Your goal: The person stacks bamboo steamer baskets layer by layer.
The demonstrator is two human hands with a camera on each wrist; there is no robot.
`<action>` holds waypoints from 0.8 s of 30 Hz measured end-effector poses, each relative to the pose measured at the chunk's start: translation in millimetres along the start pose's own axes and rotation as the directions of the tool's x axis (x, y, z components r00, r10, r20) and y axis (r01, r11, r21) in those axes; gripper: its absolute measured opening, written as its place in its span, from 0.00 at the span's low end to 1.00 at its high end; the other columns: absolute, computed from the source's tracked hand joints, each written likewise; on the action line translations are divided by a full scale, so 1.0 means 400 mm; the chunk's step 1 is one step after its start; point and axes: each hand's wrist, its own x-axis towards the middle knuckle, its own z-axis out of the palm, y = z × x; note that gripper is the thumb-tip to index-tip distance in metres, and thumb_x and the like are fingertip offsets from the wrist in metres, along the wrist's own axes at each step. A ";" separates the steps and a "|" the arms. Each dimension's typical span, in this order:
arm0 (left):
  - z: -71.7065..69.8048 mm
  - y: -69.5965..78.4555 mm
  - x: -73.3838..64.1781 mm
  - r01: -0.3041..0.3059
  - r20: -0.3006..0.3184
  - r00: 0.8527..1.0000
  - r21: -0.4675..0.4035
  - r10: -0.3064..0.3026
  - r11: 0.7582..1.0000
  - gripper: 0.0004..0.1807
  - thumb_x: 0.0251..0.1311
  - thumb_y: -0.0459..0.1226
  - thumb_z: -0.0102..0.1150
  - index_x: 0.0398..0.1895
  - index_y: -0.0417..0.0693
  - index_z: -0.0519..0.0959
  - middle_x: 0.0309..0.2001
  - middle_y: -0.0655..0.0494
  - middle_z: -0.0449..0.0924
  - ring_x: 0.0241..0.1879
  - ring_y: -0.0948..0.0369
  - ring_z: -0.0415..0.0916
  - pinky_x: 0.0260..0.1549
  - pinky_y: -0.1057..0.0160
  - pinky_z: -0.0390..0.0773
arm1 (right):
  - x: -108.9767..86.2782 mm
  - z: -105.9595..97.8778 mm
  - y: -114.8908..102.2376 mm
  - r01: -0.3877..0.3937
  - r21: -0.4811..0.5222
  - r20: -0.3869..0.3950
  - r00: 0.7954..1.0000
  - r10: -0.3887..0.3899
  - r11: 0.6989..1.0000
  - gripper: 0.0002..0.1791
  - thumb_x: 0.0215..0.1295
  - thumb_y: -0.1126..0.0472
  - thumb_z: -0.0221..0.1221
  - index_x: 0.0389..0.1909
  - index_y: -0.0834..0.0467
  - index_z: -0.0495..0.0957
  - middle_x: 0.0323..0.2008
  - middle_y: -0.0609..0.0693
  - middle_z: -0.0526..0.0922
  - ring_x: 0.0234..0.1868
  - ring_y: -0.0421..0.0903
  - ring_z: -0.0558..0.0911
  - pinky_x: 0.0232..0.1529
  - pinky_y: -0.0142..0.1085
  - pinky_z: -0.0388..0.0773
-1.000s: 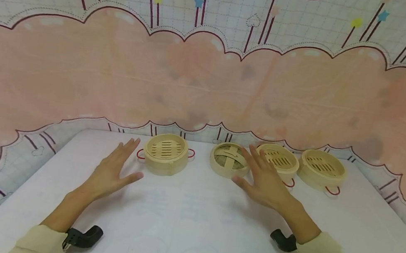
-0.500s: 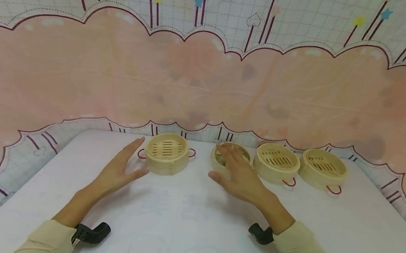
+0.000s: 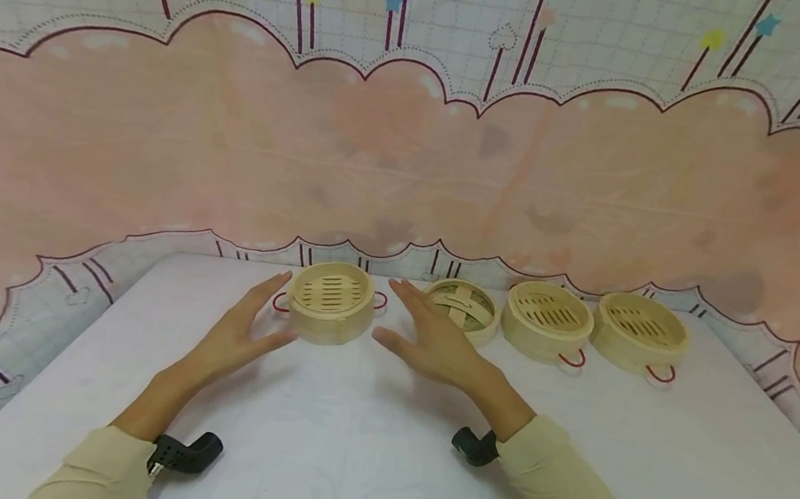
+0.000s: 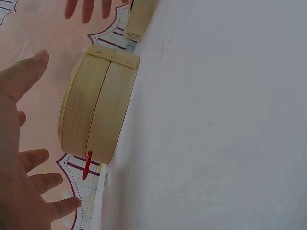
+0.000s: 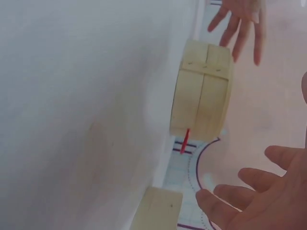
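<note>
In the head view a round bamboo steamer basket (image 3: 331, 307) with a slatted base and red side handles stands near the back of the table. My left hand (image 3: 235, 334) is just left of it, fingers spread and holding nothing. To its right my right hand (image 3: 434, 340) hovers with straight fingers, apart from the basket. A bamboo steamer lid (image 3: 471, 303) with crossed woven strips lies behind the right hand, partly covered by it. Both wrist views show the basket's side wall (image 4: 98, 105) between the hands, with no finger touching it.
Two more slatted bamboo steamer baskets, a nearer one (image 3: 547, 320) and an outer one (image 3: 641, 333), stand at the back right with red handles. A white table (image 3: 347, 457) spreads in front. Behind it hangs a printed cloth (image 3: 410, 160).
My right hand has moved left, passing over the lid to the right side of the left basket. My left hand has shifted slightly right, closer to that basket. The baskets have not moved.
</note>
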 end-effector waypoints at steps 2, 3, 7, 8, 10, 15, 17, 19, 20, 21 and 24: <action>0.003 -0.001 0.001 0.008 -0.007 1.000 0.004 -0.008 1.000 0.45 0.56 0.43 0.66 0.74 0.48 0.53 0.71 0.39 0.53 0.69 0.41 0.49 0.61 0.34 0.53 | 0.013 0.009 -0.004 0.004 0.020 -0.004 1.000 -0.004 1.000 0.45 0.63 0.29 0.47 0.75 0.45 0.48 0.74 0.50 0.50 0.72 0.50 0.52 0.67 0.54 0.54; 0.003 -0.001 0.002 0.012 -0.008 1.000 0.007 -0.011 1.000 0.45 0.56 0.43 0.66 0.74 0.48 0.54 0.71 0.39 0.53 0.69 0.41 0.49 0.61 0.34 0.53 | 0.019 0.014 -0.005 0.004 0.032 -0.009 1.000 -0.003 0.999 0.44 0.63 0.30 0.48 0.75 0.46 0.48 0.74 0.50 0.51 0.72 0.50 0.53 0.67 0.53 0.53; 0.007 -0.002 0.008 0.014 -0.012 1.000 0.023 -0.014 1.000 0.44 0.57 0.44 0.66 0.74 0.49 0.55 0.70 0.38 0.54 0.69 0.40 0.51 0.60 0.34 0.54 | 0.043 0.032 -0.007 -0.005 0.057 -0.019 1.000 0.006 0.998 0.43 0.65 0.35 0.51 0.75 0.49 0.51 0.73 0.50 0.55 0.71 0.50 0.55 0.68 0.49 0.53; 0.007 -0.002 0.009 0.010 -0.015 1.000 0.028 -0.010 1.000 0.43 0.57 0.44 0.66 0.74 0.48 0.55 0.70 0.37 0.55 0.68 0.40 0.51 0.60 0.34 0.55 | 0.049 0.037 -0.009 -0.012 0.067 -0.015 1.000 0.013 0.998 0.43 0.65 0.35 0.51 0.75 0.49 0.51 0.73 0.50 0.55 0.71 0.50 0.55 0.68 0.49 0.53; 0.008 -0.002 0.012 0.003 -0.021 1.000 0.029 -0.003 1.000 0.43 0.57 0.43 0.66 0.73 0.46 0.57 0.69 0.36 0.56 0.68 0.39 0.52 0.60 0.34 0.55 | 0.061 0.046 -0.011 -0.029 0.077 0.000 1.000 0.029 0.997 0.42 0.65 0.35 0.52 0.75 0.49 0.51 0.73 0.50 0.55 0.71 0.50 0.55 0.68 0.49 0.53; 0.011 -0.009 0.023 -0.013 -0.018 1.000 0.041 0.013 0.999 0.42 0.56 0.42 0.67 0.72 0.46 0.58 0.68 0.36 0.57 0.68 0.39 0.52 0.60 0.34 0.55 | 0.084 0.064 -0.012 -0.054 0.096 -0.008 0.998 0.055 0.994 0.44 0.64 0.36 0.53 0.74 0.51 0.51 0.72 0.52 0.57 0.71 0.51 0.56 0.67 0.50 0.55; 0.012 -0.016 0.024 -0.011 -0.014 1.000 0.045 0.012 0.999 0.42 0.56 0.42 0.67 0.72 0.46 0.58 0.68 0.35 0.58 0.68 0.39 0.52 0.60 0.34 0.56 | 0.093 0.073 -0.010 -0.057 0.113 -0.010 0.998 0.059 0.992 0.44 0.64 0.36 0.54 0.74 0.53 0.51 0.71 0.52 0.58 0.71 0.51 0.57 0.67 0.49 0.56; 0.013 -0.021 0.023 -0.009 -0.016 1.000 0.046 0.010 0.999 0.42 0.56 0.42 0.68 0.72 0.46 0.59 0.68 0.35 0.58 0.67 0.39 0.53 0.60 0.34 0.56 | 0.103 0.083 -0.006 -0.056 0.129 -0.007 0.998 0.057 0.990 0.45 0.64 0.36 0.54 0.74 0.54 0.51 0.71 0.53 0.58 0.71 0.51 0.57 0.67 0.48 0.55; 0.014 -0.023 0.024 -0.009 -0.018 1.000 0.043 0.010 0.999 0.42 0.56 0.42 0.68 0.71 0.46 0.59 0.67 0.35 0.59 0.67 0.39 0.53 0.59 0.34 0.56 | 0.107 0.087 -0.004 -0.056 0.136 -0.006 0.998 0.057 0.989 0.45 0.64 0.37 0.54 0.74 0.54 0.51 0.71 0.54 0.58 0.71 0.51 0.57 0.67 0.47 0.55; 0.015 -0.025 0.024 -0.010 -0.021 1.000 0.038 0.011 0.999 0.41 0.56 0.41 0.68 0.71 0.45 0.60 0.67 0.35 0.59 0.67 0.39 0.54 0.60 0.34 0.57 | 0.111 0.090 -0.002 -0.056 0.143 -0.006 0.998 0.058 0.988 0.44 0.64 0.37 0.54 0.74 0.54 0.52 0.71 0.54 0.59 0.70 0.51 0.57 0.67 0.47 0.56; 0.018 -0.028 0.030 -0.011 -0.027 1.000 0.026 0.012 1.000 0.40 0.56 0.41 0.68 0.70 0.45 0.61 0.67 0.35 0.59 0.67 0.40 0.54 0.60 0.35 0.57 | 0.118 0.095 0.001 -0.064 0.170 -0.016 0.998 0.067 0.983 0.44 0.63 0.38 0.56 0.74 0.54 0.53 0.70 0.54 0.60 0.70 0.52 0.59 0.67 0.48 0.57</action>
